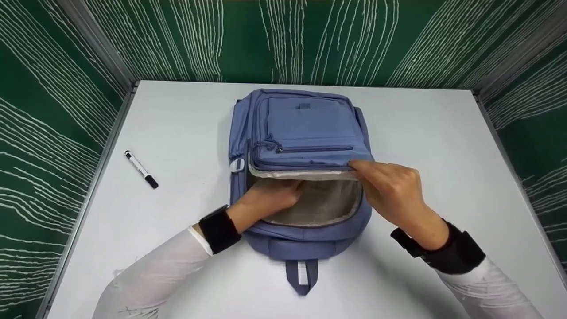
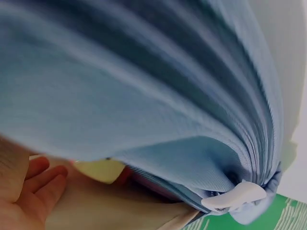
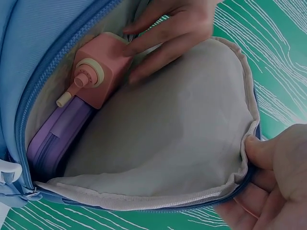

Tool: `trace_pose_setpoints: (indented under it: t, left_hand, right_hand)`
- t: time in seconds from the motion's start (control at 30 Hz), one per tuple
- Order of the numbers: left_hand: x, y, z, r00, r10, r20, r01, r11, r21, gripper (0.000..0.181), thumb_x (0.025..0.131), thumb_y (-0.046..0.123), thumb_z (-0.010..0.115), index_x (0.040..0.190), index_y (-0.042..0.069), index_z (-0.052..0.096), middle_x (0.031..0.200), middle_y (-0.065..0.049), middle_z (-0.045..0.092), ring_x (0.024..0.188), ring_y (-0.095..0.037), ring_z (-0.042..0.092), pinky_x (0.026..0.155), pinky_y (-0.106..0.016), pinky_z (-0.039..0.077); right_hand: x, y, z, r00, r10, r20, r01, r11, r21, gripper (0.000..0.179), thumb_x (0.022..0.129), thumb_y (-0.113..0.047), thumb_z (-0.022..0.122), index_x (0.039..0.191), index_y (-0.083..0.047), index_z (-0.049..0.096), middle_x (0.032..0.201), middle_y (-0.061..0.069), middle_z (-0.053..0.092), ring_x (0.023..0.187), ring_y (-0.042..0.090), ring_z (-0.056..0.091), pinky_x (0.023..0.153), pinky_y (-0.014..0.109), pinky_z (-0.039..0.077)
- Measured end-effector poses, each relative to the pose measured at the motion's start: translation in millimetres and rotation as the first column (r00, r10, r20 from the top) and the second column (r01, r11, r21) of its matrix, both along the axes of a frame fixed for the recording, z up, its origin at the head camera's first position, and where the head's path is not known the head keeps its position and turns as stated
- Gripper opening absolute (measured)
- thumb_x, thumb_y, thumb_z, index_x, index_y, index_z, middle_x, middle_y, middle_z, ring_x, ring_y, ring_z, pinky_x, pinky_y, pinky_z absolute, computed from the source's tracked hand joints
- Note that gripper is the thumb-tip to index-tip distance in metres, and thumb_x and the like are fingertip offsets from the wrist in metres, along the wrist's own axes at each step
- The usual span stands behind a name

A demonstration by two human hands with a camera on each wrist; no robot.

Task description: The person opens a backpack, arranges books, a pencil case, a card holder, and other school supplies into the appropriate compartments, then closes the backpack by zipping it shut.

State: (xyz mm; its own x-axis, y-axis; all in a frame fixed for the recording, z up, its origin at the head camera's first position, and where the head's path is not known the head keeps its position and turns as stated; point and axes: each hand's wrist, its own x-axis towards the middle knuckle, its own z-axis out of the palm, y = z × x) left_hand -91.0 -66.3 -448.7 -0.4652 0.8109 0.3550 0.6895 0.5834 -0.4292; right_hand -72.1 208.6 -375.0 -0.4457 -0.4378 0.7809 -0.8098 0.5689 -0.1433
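Observation:
A blue backpack [image 1: 312, 122] lies on the white table, its main compartment unzipped. My right hand [image 1: 392, 188] pinches the edge of the front flap [image 3: 187, 120] and holds it raised. Through the opening goes my left hand [image 1: 270, 195], its fingers extended and slightly spread. In the right wrist view, a pink crank pencil sharpener [image 3: 112, 60] sits inside beside a purple zipped pouch [image 3: 62, 132]. The left fingertips are at the sharpener's edge; whether they touch it I cannot tell. The left wrist view shows the left hand [image 2: 36, 191] partly, with backpack fabric covering much of the frame.
A black-and-white marker [image 1: 141, 169] lies on the table [image 1: 186, 124] to the left of the backpack. Green panels with white lines [image 1: 248, 44] stand around the back and sides. The backpack's top loop [image 1: 302, 277] points toward the front.

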Motion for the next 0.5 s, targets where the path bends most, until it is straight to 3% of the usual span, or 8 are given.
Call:
trace_pose_setpoints:
  t: [0.07, 0.17, 0.3, 0.4, 0.5]
  left_hand:
    - [5.6, -4.9, 2.2, 0.997, -0.043, 0.057, 0.037, 0.994, 0.106, 0.032, 0.094, 0.005, 0.071, 0.125, 0.011, 0.077, 0.128, -0.004, 0.069, 0.079, -0.009, 0.066, 0.057, -0.023, 0.054]
    - [14.3, -13.0, 5.4, 0.992, -0.085, 0.099, 0.068, 0.985, 0.158, 0.024, 0.091, 0.001, 0.071, 0.109, 0.014, 0.078, 0.120, -0.001, 0.070, 0.079, -0.010, 0.066, 0.053, -0.026, 0.052]
    - [29.0, -20.3, 8.1, 0.968, -0.177, 0.176, 0.115, 0.942, 0.315, 0.012, 0.089, 0.001, 0.071, 0.095, 0.012, 0.073, 0.099, -0.001, 0.070, 0.073, -0.013, 0.066, 0.050, -0.031, 0.051]
    - [44.6, -19.9, 10.9, 0.957, -0.252, 0.145, 0.181, 0.907, 0.379, 0.009, 0.090, 0.003, 0.071, 0.095, 0.009, 0.075, 0.090, -0.001, 0.070, 0.062, -0.012, 0.061, 0.047, -0.026, 0.048]
    - [61.7, -14.1, 15.0, 0.950, -0.305, 0.061, 0.257, 0.880, 0.399, 0.012, 0.090, 0.007, 0.068, 0.097, 0.009, 0.077, 0.085, 0.000, 0.070, 0.057, -0.010, 0.055, 0.045, -0.020, 0.043]
  right_hand:
    - [0.9, 0.9, -2.2, 1.000, 0.003, -0.003, -0.004, 1.000, -0.007, 0.026, 0.109, -0.018, 0.060, 0.109, -0.002, 0.080, 0.094, 0.013, 0.081, 0.068, 0.034, 0.076, 0.050, 0.050, 0.057]
    - [3.2, 1.7, -6.0, 1.000, 0.009, -0.008, -0.009, 1.000, -0.009, 0.026, 0.109, -0.018, 0.060, 0.109, -0.002, 0.080, 0.093, 0.013, 0.081, 0.070, 0.034, 0.076, 0.051, 0.050, 0.057]
    - [7.8, 1.7, -12.4, 1.000, 0.027, -0.006, -0.027, 1.000, 0.000, 0.027, 0.109, -0.018, 0.060, 0.110, -0.002, 0.081, 0.094, 0.013, 0.081, 0.075, 0.034, 0.078, 0.054, 0.050, 0.059]
    - [12.1, 1.4, -18.6, 0.999, 0.040, 0.001, -0.040, 0.999, 0.009, 0.028, 0.110, -0.017, 0.059, 0.109, -0.001, 0.081, 0.096, 0.014, 0.081, 0.078, 0.034, 0.078, 0.057, 0.050, 0.060]
    - [17.3, 1.8, -25.6, 0.999, 0.044, 0.016, -0.045, 0.999, 0.027, 0.031, 0.111, -0.018, 0.057, 0.108, 0.000, 0.081, 0.097, 0.015, 0.080, 0.079, 0.034, 0.079, 0.059, 0.050, 0.061]
